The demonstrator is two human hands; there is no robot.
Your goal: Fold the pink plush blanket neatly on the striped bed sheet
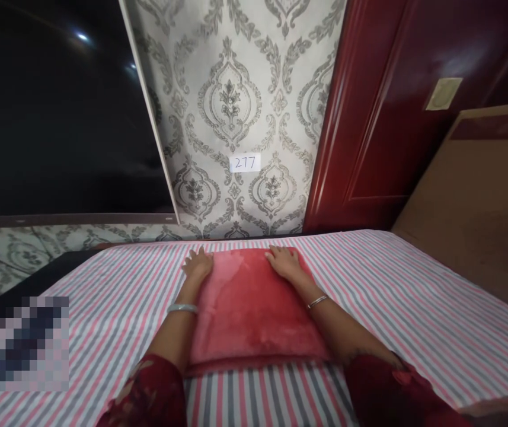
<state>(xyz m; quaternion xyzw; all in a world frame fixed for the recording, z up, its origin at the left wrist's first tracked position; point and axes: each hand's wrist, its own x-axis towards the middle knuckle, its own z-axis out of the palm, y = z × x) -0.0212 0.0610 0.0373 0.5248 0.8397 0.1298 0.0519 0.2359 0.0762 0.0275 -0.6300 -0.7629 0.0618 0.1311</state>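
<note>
A red and pink plush cloth (254, 308), folded into a thick rectangle, lies flat in front of me. My left hand (198, 263) rests at its far left corner, fingers spread, partly on the sheet beside it. On the far right corner lies my right hand (284, 261), palm down with the fingers apart. Neither hand grips anything. Beneath the cloth is a striped sheet (124, 308) in pink, grey and white. A pale bangle circles my left wrist, and a thin silver one my right.
Behind the surface stands a patterned wall (229, 89) with a paper label (245, 162) reading 277. A large dark screen (58, 118) hangs at the left. To the right are a dark red door (378, 107) and a brown cardboard box (480, 207). A blurred patch covers the lower left.
</note>
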